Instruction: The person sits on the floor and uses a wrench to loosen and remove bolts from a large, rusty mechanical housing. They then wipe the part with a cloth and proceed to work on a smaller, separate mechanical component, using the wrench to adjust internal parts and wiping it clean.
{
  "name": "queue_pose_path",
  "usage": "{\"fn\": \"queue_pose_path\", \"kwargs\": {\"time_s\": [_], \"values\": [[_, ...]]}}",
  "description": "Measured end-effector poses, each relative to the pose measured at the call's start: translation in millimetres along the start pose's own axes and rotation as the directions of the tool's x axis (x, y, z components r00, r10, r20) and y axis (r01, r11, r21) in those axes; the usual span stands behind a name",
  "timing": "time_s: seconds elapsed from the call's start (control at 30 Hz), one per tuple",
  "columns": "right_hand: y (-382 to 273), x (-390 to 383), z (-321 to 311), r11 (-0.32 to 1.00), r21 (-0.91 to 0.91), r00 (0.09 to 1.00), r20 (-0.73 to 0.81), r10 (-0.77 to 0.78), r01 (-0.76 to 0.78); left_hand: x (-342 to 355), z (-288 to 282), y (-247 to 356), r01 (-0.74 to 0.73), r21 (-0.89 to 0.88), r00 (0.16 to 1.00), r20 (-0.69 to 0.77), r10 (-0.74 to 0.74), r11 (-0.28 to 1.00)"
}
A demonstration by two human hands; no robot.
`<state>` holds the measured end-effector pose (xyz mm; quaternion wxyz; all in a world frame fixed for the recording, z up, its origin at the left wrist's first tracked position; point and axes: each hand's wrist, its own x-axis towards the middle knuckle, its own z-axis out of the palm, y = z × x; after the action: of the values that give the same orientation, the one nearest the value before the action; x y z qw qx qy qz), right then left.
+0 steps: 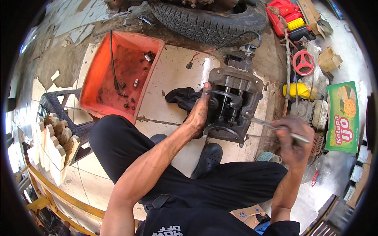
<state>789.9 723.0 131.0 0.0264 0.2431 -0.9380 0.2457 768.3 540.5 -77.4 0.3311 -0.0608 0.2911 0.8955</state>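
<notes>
My left hand (199,112) grips the left side of a dark, open cast-metal gearbox housing (228,131) standing on the tiles, its thumb by a curved fork (222,93) across the top. Inside show parallel shafts; the far end has a shaft fitting with a cable looping from it. My right hand (295,141) is closed round a long steel rod (262,122), whose far end meets the housing's right side near a bolt hole. A black cloth (179,98) lies beside the housing on the left, partly hidden by my left hand.
A red tray (149,82) with small parts and a long-handled tool sits left, beside a dark crate (59,98) and wooden pieces. A tyre (201,25) lies beyond. A red wheel (303,63), yellow bundle (295,91), green carton (330,102) and clutter line the right. My feet flank the work.
</notes>
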Motion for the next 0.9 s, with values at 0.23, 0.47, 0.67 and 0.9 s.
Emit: {"fn": "queue_pose_path", "kwargs": {"time_s": [0.23, 0.47, 0.67, 0.9], "values": [[-6.1, -9.5, 17.1, 0.979, -0.154, 0.936, 0.345, -0.072, 0.132, 5.8, -4.3, -10.5, 0.001, 0.025, 0.998, -0.06, 0.0, 1.0], [21.8, -14.5, 17.9, 0.994, 0.056, 0.923, 0.381, 0.062, -0.09, 3.6, -4.6, -4.7, 0.001, -0.074, 0.999, -0.052, -0.005, 0.997], [11.8, -16.4, 43.3, 0.995, -0.075, 0.978, 0.205, -0.045, 0.061, 5.7, -5.4, -2.7, 0.009, -0.079, 0.996, -0.09, -0.016, 0.997], [4.8, -16.9, 50.9, 0.978, -0.178, 0.989, 0.122, -0.088, 0.109, 12.6, -17.9, -12.7, 0.017, 0.037, 0.995, -0.102, -0.013, 0.999]]}}
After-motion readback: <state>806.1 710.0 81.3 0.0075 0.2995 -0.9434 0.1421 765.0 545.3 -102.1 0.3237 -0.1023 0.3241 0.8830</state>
